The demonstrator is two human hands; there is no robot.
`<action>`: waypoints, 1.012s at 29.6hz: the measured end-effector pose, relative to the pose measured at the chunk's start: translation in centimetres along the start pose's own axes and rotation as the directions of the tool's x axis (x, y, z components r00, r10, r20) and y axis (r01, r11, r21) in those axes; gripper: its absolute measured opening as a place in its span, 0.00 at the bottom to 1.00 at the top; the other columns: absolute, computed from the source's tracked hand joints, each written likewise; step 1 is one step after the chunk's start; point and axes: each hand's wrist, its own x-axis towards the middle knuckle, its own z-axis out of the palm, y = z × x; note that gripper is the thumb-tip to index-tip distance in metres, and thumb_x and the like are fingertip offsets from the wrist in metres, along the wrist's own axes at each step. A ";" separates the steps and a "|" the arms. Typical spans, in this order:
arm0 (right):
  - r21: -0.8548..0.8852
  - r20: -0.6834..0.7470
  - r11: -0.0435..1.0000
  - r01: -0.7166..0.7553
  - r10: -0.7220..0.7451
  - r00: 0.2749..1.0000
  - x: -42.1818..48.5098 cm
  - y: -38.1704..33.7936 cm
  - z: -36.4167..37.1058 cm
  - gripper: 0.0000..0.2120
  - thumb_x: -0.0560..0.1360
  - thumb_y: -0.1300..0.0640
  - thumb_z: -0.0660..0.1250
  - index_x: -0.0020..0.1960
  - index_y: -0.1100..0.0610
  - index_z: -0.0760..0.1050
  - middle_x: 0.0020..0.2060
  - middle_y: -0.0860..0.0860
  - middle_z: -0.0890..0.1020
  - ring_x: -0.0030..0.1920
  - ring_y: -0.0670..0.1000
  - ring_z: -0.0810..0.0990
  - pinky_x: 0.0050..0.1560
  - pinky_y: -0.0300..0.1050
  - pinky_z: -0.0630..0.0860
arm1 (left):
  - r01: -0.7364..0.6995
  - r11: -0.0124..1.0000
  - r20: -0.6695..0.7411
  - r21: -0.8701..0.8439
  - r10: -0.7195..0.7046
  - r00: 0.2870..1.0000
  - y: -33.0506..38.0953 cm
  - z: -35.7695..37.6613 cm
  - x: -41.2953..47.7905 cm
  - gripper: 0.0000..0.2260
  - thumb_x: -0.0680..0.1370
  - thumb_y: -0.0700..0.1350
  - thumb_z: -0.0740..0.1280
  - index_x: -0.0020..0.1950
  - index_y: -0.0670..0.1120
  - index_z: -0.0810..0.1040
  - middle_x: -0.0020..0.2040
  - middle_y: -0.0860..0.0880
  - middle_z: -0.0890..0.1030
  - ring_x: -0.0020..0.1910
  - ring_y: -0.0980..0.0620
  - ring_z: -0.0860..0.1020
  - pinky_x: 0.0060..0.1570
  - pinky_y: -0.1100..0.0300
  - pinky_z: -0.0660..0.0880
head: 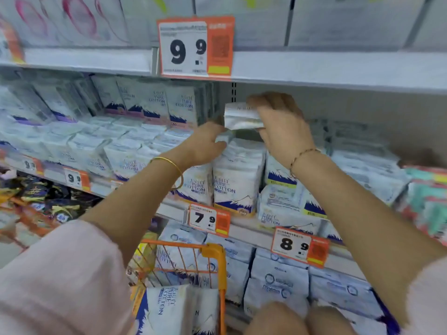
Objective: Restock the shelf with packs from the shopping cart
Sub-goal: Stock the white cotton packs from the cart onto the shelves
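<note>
- Two hands near: right hand clamps white plastic pack, left hand pinches shelved white pack at its top.
- Open gap behind, under grey shelf edge.
- Held pack just above the shelved one, long axis sideways.

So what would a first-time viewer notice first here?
Probably the two hands mid-frame: the right hand grips a crinkled silvery-white soft pack at a gap on the middle shelf, while the left hand touches upright white-and-blue cotton packs just below. Then the big orange-and-white 9.9 price tag on the upper shelf edge, and the orange wire shopping cart at bottom centre, holding more packs.
</note>
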 end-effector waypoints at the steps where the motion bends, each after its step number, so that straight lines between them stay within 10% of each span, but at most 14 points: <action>1: 0.000 0.035 1.000 -0.011 0.011 0.999 1.3 0.3 0.8 0.24 0.72 0.66 0.62 0.68 0.55 0.68 0.63 0.56 0.72 0.63 0.60 0.68 0.59 0.53 0.70 | 0.000 0.997 0.039 0.082 -0.003 0.999 -0.1 0.6 1.2 0.19 0.81 0.43 0.57 0.72 0.41 0.66 0.71 0.40 0.67 0.70 0.44 0.65 0.65 0.59 0.60; 8: 0.085 0.249 0.988 -0.129 0.104 0.963 7.3 2.4 5.4 0.26 0.76 0.64 0.61 0.72 0.55 0.61 0.69 0.57 0.67 0.69 0.62 0.63 0.65 0.52 0.67 | 0.018 0.947 0.188 0.322 -0.082 0.979 -2.0 3.4 5.9 0.22 0.81 0.55 0.50 0.75 0.52 0.59 0.77 0.45 0.57 0.75 0.45 0.55 0.73 0.43 0.51; 22: -0.089 0.617 0.961 -0.261 0.259 0.743 5.5 3.4 9.9 0.18 0.79 0.55 0.56 0.68 0.54 0.62 0.62 0.60 0.71 0.62 0.60 0.70 0.65 0.56 0.67 | 0.002 0.978 0.143 0.209 -0.033 0.989 -2.5 3.8 5.3 0.20 0.80 0.53 0.55 0.72 0.54 0.63 0.75 0.50 0.62 0.73 0.49 0.59 0.72 0.45 0.52; 30: -0.130 0.547 0.971 -0.202 0.240 0.802 4.9 1.1 6.9 0.16 0.76 0.63 0.56 0.64 0.58 0.67 0.59 0.59 0.74 0.63 0.60 0.69 0.62 0.56 0.68 | -0.059 0.992 -0.015 0.109 0.060 0.998 -1.8 1.6 1.4 0.19 0.81 0.49 0.56 0.72 0.48 0.66 0.74 0.46 0.64 0.73 0.48 0.59 0.72 0.51 0.55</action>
